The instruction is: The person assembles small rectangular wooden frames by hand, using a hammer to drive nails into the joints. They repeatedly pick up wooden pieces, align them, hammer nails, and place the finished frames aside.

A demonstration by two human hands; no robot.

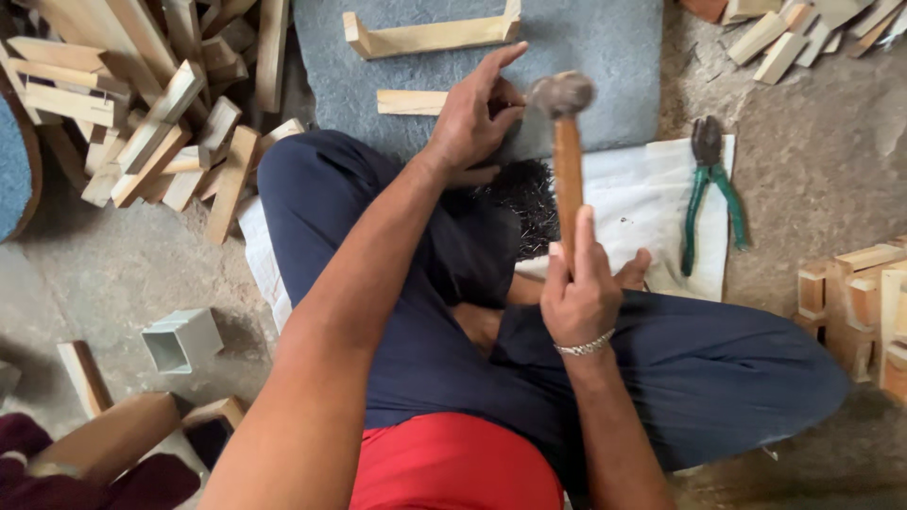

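Right hand [581,283] is wrapped tight around the wooden handle of the hammer [565,142], head raised just beside the left hand [477,113]. That one's fingers are pinched together over the wood strip [412,101] on the grey mat [605,47]; can't see a nail. I'd start with short, square taps, fingertips low.

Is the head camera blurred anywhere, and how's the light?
Head view: the hammer head is motion-blurred and the left hand slightly soft; the green-handled pliers and wood blocks look sharp. Light is soft and even, with faint shadows and no glare.
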